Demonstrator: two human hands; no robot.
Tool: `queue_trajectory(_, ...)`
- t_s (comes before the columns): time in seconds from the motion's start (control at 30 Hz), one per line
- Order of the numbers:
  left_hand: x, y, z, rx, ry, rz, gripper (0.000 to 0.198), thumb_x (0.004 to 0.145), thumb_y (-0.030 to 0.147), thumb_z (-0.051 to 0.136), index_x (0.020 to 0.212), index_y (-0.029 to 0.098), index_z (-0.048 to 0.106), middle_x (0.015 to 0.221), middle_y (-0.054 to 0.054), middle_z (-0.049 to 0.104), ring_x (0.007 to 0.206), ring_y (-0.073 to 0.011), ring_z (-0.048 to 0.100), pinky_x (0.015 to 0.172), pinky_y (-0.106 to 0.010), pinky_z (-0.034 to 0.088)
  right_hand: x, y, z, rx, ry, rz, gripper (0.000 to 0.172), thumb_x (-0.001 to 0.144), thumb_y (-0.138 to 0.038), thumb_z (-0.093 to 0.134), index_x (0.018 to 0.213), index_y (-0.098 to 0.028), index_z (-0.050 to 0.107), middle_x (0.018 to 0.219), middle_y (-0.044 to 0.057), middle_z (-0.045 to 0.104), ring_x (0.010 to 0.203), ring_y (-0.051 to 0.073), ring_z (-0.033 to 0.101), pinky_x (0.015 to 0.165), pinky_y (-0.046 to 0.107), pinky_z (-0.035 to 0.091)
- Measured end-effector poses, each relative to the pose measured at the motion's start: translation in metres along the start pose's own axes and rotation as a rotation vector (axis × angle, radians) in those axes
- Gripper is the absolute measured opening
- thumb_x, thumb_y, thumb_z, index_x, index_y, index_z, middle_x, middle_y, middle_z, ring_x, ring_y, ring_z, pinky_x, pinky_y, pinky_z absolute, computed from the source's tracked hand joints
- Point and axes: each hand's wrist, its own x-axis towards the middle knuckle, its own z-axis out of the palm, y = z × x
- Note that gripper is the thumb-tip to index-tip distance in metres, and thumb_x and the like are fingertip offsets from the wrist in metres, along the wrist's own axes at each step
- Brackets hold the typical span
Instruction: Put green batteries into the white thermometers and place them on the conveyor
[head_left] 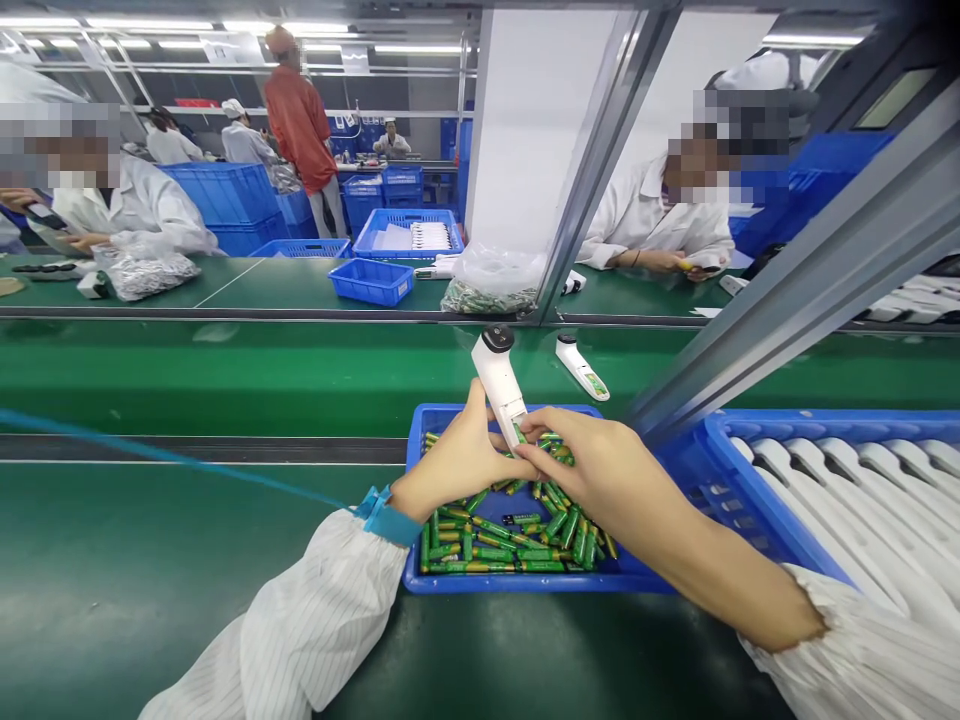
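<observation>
My left hand (459, 455) is closed round the lower end of a white handheld device (497, 383) with a black round head, held upright over a blue tray (420, 425). My right hand (581, 458) pinches at the device's bottom end, fingers pressed together; what sits between the fingertips is hidden. The tray holds several green batteries (510, 540) lying loose.
Another white device (581, 366) lies on the green conveyor belt (225, 375) beyond the tray. A blue crate of white device shells (862, 490) stands at my right. A slanted metal frame bar (787, 290) crosses above it. People in white coats sit across the belt, with blue bins and bags.
</observation>
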Motion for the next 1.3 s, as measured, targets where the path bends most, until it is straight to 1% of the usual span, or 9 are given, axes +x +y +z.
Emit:
queue_trajectory(0.1, 0.001, 0.0, 0.0, -0.007, 0.008, 0.018, 0.079, 0.065, 0.018, 0.082, 0.125, 0.024, 0.031, 0.104, -0.004, 0.062, 0.082, -0.019, 0.069, 0.069, -0.03, 0.056, 0.0, 0.0, 0.0, 0.032, 0.01, -0.004, 0.013, 0.095, -0.029, 0.054, 0.101, -0.022, 0.064, 0.093, 0.005, 0.071, 0.076, 0.023, 0.067, 0.063, 0.031, 0.046)
queue_trajectory(0.23, 0.001, 0.001, 0.0, -0.023, 0.019, -0.004, 0.075, 0.069, 0.022, 0.082, 0.124, 0.024, 0.03, 0.107, -0.006, 0.062, 0.083, -0.019, 0.071, 0.07, -0.031, 0.057, 0.001, 0.0, -0.002, 0.113, 0.044, -0.085, 0.02, 0.098, -0.027, 0.047, 0.097, -0.021, 0.066, 0.096, 0.007, 0.065, 0.077, 0.02, 0.065, 0.067, 0.031, 0.049)
queue_trajectory(0.43, 0.001, -0.003, -0.002, -0.098, 0.027, -0.056, 0.073, 0.073, 0.018, 0.079, 0.124, 0.025, 0.027, 0.097, -0.005, 0.066, 0.081, -0.0214, 0.073, 0.077, -0.037, 0.058, 0.004, 0.001, -0.006, 0.264, 0.121, -0.054, 0.027, 0.099, -0.03, 0.043, 0.103, -0.02, 0.068, 0.094, 0.007, 0.063, 0.077, 0.019, 0.062, 0.069, 0.031, 0.05)
queue_trajectory(0.57, 0.003, -0.003, -0.001, -0.139, 0.034, -0.099, 0.075, 0.073, 0.012, 0.077, 0.128, 0.024, 0.027, 0.091, -0.005, 0.068, 0.079, -0.0229, 0.074, 0.079, -0.042, 0.059, 0.006, 0.005, -0.009, 0.288, 0.199, -0.049, 0.025, 0.099, -0.033, 0.048, 0.101, -0.021, 0.07, 0.092, 0.007, 0.062, 0.083, 0.02, 0.062, 0.074, 0.031, 0.05)
queue_trajectory(0.73, 0.003, -0.003, -0.001, -0.152, 0.017, -0.101, 0.076, 0.071, 0.011, 0.079, 0.128, 0.023, 0.03, 0.086, -0.006, 0.072, 0.079, -0.0244, 0.074, 0.078, -0.042, 0.059, 0.006, 0.005, -0.012, 0.29, 0.227, -0.03, 0.02, 0.097, -0.033, 0.055, 0.091, -0.021, 0.071, 0.079, 0.002, 0.059, 0.064, 0.015, 0.057, 0.059, 0.026, 0.047)
queue_trajectory(0.87, 0.003, -0.001, -0.004, -0.072, 0.001, -0.079, 0.078, 0.067, 0.014, 0.083, 0.127, 0.025, 0.034, 0.096, -0.008, 0.071, 0.079, -0.0235, 0.074, 0.075, -0.037, 0.059, 0.006, 0.005, -0.007, 0.342, 0.19, -0.084, 0.012, 0.096, -0.026, 0.056, 0.094, -0.02, 0.066, 0.087, 0.003, 0.063, 0.072, 0.015, 0.062, 0.065, 0.026, 0.051)
queue_trajectory(1.0, 0.001, 0.004, -0.004, -0.107, -0.038, -0.06, 0.078, 0.071, 0.021, 0.082, 0.131, 0.027, 0.033, 0.106, -0.008, 0.069, 0.083, -0.0207, 0.073, 0.08, -0.037, 0.058, 0.006, 0.007, -0.001, 0.296, 0.18, -0.137, 0.01, 0.096, -0.023, 0.054, 0.099, -0.02, 0.063, 0.09, 0.004, 0.065, 0.076, 0.017, 0.064, 0.067, 0.028, 0.052)
queue_trajectory(1.13, 0.001, 0.009, 0.0, -0.22, -0.01, -0.069, 0.065, 0.081, 0.03, 0.074, 0.131, 0.025, 0.033, 0.093, -0.003, 0.067, 0.085, -0.0178, 0.071, 0.086, -0.04, 0.059, 0.006, 0.009, -0.002, 0.292, 0.227, -0.156, 0.011, 0.095, -0.021, 0.054, 0.103, -0.02, 0.06, 0.091, 0.005, 0.066, 0.079, 0.018, 0.066, 0.071, 0.03, 0.054)
queue_trajectory(1.3, 0.003, 0.007, 0.002, -0.179, 0.018, -0.057, 0.048, 0.088, 0.037, 0.065, 0.126, 0.023, 0.039, 0.082, -0.001, 0.064, 0.074, -0.0155, 0.07, 0.08, -0.04, 0.062, 0.006, 0.007, -0.002, 0.292, 0.224, -0.122, 0.009, 0.092, -0.025, 0.059, 0.1, -0.021, 0.058, 0.088, 0.004, 0.066, 0.075, 0.018, 0.065, 0.068, 0.031, 0.054)
